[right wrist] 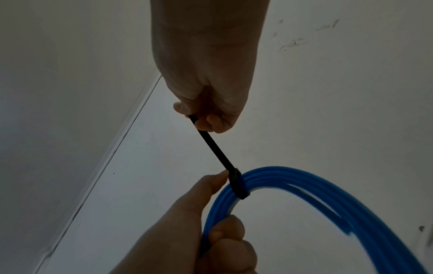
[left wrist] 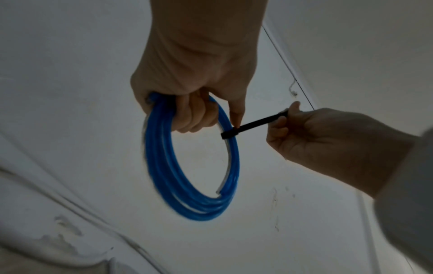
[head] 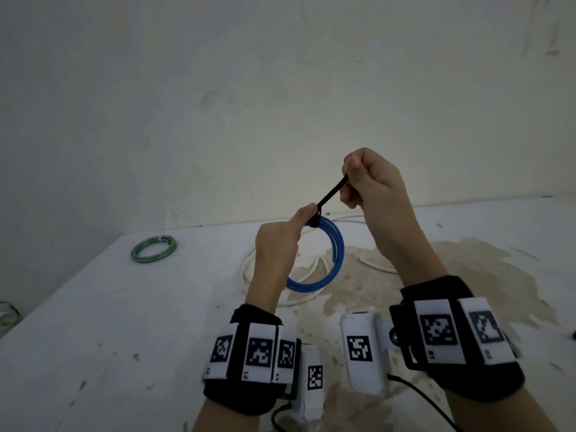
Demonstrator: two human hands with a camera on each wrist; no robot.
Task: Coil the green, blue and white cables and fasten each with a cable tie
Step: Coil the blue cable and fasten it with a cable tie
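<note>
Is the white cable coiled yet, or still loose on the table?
Loose. The white cable sprawls in open loops on the table, with no tie visible, behind the blue coil.

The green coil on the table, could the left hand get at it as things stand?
Probably not yet. The path to the green coil looks clear, but the left hand grips the blue coil while the right hand pulls the black tie.

In the head view, the left hand point(head: 277, 244) hides part of the blue coil point(head: 333, 260). The right wrist view cuts that coil off at its lower right edge, motion-blurred there.
</note>
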